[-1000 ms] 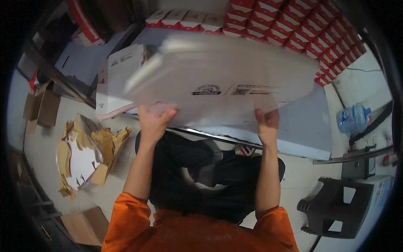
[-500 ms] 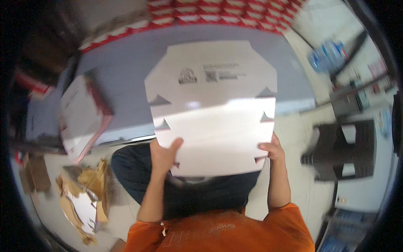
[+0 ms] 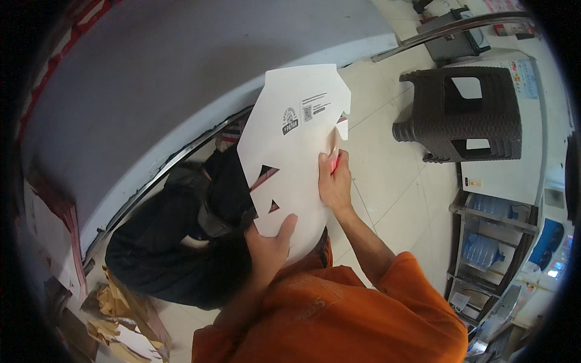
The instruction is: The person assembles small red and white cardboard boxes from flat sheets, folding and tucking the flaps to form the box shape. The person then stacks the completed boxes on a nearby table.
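A flat white cardboard box blank [image 3: 296,181] with dark printing and cut-out notches is held over my lap, tilted and slightly curved. My left hand [image 3: 269,248] grips its near left edge, with the thumb on top of the white face. On the opposite side my right hand [image 3: 336,184] is closed on the edge, where a flap bends and a bit of red underside shows. The fingers beneath the blank are hidden.
A grey tabletop [image 3: 175,72] with a metal edge lies ahead and left. White blanks [image 3: 45,236] lie at the far left, above torn brown paper [image 3: 115,299]. To the right stand stacked dark brown stools [image 3: 505,115] beside a white cabinet [image 3: 499,181], with a shelf of bottles [image 3: 482,251].
My view and body have turned right. The blank was held level and flat by both sides; now it is tilted and bent along its right edge, with my right hand further up that edge.
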`<state>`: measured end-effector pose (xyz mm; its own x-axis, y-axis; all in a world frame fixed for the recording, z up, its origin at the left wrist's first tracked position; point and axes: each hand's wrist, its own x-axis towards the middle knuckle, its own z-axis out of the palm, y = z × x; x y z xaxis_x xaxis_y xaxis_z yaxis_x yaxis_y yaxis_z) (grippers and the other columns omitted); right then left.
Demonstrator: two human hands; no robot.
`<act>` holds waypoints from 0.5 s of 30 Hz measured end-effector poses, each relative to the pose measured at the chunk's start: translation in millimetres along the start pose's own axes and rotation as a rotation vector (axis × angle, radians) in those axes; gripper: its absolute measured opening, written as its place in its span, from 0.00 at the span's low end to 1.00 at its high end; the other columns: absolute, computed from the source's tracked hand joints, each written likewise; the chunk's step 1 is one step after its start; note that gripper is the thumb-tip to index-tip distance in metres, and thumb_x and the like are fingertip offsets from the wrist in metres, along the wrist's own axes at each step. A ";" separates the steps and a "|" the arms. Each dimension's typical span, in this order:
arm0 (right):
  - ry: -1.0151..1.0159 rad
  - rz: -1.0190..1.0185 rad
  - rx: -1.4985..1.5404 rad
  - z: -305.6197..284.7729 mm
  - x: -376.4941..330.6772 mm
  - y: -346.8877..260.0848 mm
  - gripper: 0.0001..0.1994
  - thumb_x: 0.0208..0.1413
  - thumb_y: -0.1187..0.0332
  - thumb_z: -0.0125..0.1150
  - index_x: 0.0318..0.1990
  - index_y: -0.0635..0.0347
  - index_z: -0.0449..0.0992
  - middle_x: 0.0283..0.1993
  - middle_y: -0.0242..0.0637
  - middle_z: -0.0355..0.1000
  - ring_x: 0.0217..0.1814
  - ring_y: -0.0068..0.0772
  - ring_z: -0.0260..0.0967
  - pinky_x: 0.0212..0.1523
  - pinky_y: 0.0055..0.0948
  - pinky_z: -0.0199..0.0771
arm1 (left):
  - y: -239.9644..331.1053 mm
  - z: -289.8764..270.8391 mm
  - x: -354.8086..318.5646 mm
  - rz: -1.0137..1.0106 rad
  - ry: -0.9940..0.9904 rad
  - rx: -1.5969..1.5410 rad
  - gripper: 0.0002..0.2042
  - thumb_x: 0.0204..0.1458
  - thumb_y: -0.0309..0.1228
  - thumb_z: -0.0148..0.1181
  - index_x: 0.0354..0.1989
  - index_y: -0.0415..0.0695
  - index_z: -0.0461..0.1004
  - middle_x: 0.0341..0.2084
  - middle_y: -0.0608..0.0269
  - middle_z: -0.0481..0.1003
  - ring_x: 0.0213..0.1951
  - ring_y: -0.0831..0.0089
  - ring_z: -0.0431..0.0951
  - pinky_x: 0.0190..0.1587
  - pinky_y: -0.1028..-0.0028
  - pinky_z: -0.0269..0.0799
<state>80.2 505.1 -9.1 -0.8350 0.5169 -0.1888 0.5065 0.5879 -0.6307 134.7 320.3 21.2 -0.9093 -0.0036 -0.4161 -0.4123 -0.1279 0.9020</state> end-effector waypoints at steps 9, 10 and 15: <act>-0.262 0.273 0.558 -34.3 -7.0 9.5 0.42 0.57 0.35 0.43 0.62 0.69 0.55 0.55 0.54 0.66 0.57 0.45 0.66 0.53 0.40 0.68 | -120.5 -89.5 42.4 -0.389 -0.445 -0.631 0.32 0.43 0.32 0.62 0.60 0.37 0.62 0.49 0.52 0.71 0.51 0.60 0.73 0.53 0.61 0.70; -0.346 0.377 0.833 -43.4 -15.7 15.0 0.46 0.56 0.31 0.39 0.64 0.70 0.53 0.60 0.54 0.63 0.60 0.42 0.64 0.55 0.39 0.68 | -120.1 -106.5 58.0 -0.538 -0.342 -0.722 0.32 0.40 0.33 0.63 0.57 0.36 0.65 0.45 0.51 0.74 0.45 0.59 0.76 0.49 0.61 0.73; -0.595 0.396 1.168 -50.5 -89.0 -23.3 0.57 0.46 0.20 0.32 0.70 0.62 0.43 0.69 0.44 0.52 0.68 0.37 0.54 0.63 0.36 0.60 | 27.0 -85.3 69.4 -0.413 -0.191 -0.155 0.35 0.40 0.37 0.69 0.57 0.35 0.66 0.44 0.50 0.75 0.42 0.65 0.78 0.48 0.68 0.73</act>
<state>153.5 476.8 60.5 -0.7934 0.0084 -0.6086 0.5042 -0.5510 -0.6650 65.3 232.0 6.9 -0.6715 0.2591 -0.6942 -0.7410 -0.2272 0.6319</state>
